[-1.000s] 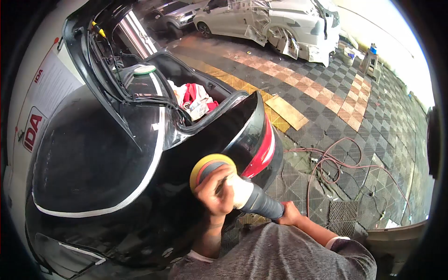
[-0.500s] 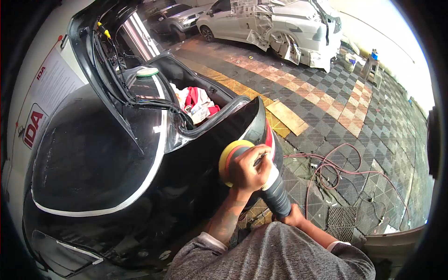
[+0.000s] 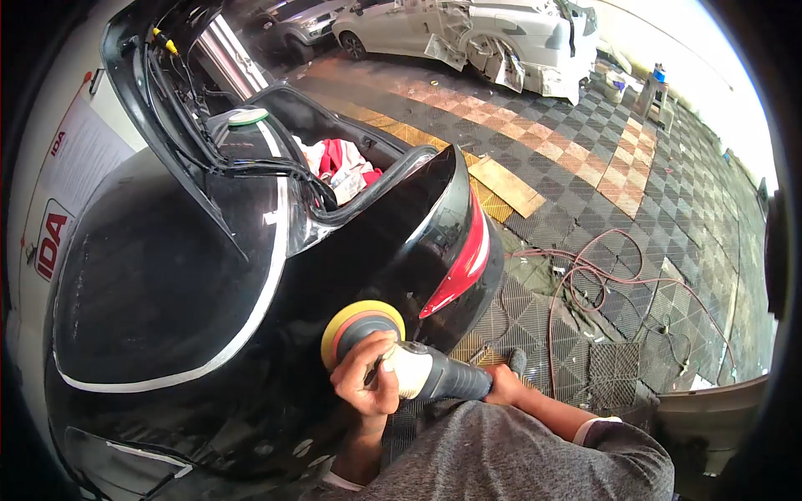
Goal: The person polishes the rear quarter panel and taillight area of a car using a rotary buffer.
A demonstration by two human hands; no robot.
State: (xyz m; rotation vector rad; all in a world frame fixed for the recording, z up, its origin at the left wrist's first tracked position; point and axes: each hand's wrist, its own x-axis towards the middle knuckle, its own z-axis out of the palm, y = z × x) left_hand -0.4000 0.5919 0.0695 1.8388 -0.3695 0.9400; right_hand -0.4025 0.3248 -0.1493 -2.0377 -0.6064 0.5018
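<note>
A car polisher (image 3: 413, 371) with a white and dark body lies across my lap side of the black car (image 3: 334, 284). Its round yellow foam pad (image 3: 338, 327) rests against the rear panel, left of the red tail light (image 3: 461, 269). My left hand (image 3: 368, 376) is closed over the polisher's head, just behind the pad. At the far end of the dark handle, my right hand (image 3: 505, 386) is wrapped around it. Part of the pad is hidden behind the polisher head and my left hand.
White and red cloths (image 3: 338, 165) lie in the open trunk. A green-edged pad (image 3: 248, 117) sits on the car beside white tape (image 3: 251, 327). A reddish hose (image 3: 597, 280) coils over the floor tiles. Behind stands a white car (image 3: 518, 42) partly covered in paper.
Both hands have carried the polisher down and left along the panel, away from the tail light, which is now uncovered. The view has shifted slightly.
</note>
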